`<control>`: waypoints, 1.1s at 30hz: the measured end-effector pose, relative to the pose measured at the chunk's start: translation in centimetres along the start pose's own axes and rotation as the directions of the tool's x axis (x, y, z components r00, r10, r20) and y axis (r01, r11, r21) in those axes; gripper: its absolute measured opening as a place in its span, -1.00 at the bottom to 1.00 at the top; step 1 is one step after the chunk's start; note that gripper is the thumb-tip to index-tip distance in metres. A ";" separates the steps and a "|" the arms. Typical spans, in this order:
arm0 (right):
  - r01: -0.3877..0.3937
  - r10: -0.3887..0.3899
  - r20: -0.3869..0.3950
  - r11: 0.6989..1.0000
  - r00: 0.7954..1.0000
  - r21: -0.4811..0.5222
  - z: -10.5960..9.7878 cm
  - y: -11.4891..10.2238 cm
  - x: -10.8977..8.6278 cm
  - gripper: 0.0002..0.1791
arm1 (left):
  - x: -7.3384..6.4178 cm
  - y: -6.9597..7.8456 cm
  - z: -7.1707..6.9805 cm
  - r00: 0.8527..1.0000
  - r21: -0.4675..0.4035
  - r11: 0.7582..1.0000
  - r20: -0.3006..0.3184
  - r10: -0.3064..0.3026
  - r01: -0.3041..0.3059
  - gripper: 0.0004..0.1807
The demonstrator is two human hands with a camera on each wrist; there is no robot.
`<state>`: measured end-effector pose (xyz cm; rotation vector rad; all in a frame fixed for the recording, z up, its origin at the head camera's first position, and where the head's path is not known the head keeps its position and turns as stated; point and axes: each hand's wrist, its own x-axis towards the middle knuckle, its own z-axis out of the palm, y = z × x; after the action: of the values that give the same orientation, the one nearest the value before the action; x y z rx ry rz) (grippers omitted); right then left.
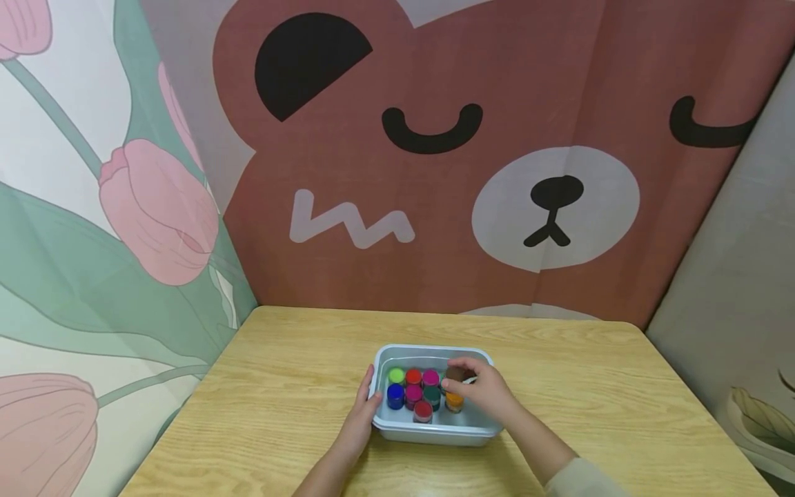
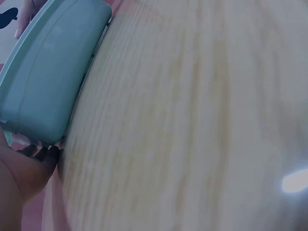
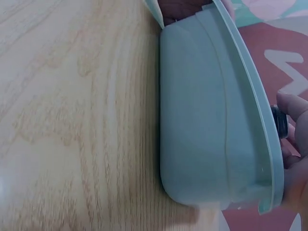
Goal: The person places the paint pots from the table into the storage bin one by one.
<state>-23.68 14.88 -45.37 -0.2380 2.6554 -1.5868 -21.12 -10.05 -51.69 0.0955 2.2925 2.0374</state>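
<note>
A pale blue-grey plastic tub (image 1: 435, 435) stands on the table with several small paint jars in it, among them a blue jar (image 1: 395, 396), a light green jar (image 1: 396, 376), a red jar (image 1: 423, 412) and an orange jar (image 1: 454, 402). My left hand (image 1: 360, 418) grips the tub's left end, thumb over the rim and fingers against the outer wall. Above the right part of the tub, my right hand (image 1: 486, 391) pinches a brown-topped paint jar (image 1: 455, 373). In the right wrist view this jar (image 3: 280, 122) looks dark, just beyond the rim, partly covered by the fingers.
The wooden table (image 1: 279, 386) reaches back to a cloth backdrop (image 1: 435, 276) printed with a bear. A tulip-printed cloth (image 1: 149, 317) hangs along the left side, and a pale cloth (image 1: 727, 310) on the right.
</note>
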 end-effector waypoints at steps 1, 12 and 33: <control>0.005 -0.005 0.017 1.000 1.000 -0.007 0.1 -0.1 -0.1 -0.53 | 0.0 0.0 0.0 1.000 -0.003 1.000 0.002 0.002 -0.002 -0.32; 0.090 -0.064 0.164 0.983 0.984 -0.160 1.2 0.1 -0.2 -0.59 | 0.0 0.0 0.1 1.000 0.000 1.000 0.008 -0.006 0.006 -0.32; 0.084 -0.030 0.225 0.968 0.974 -0.235 1.5 0.1 -0.2 -0.62 | -0.1 0.1 0.0 1.000 0.010 1.000 0.013 -0.013 0.013 -0.31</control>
<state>-23.32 13.70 -46.19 -0.4734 2.6826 -1.1642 -20.98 -10.04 -51.54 0.0940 2.2893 2.0132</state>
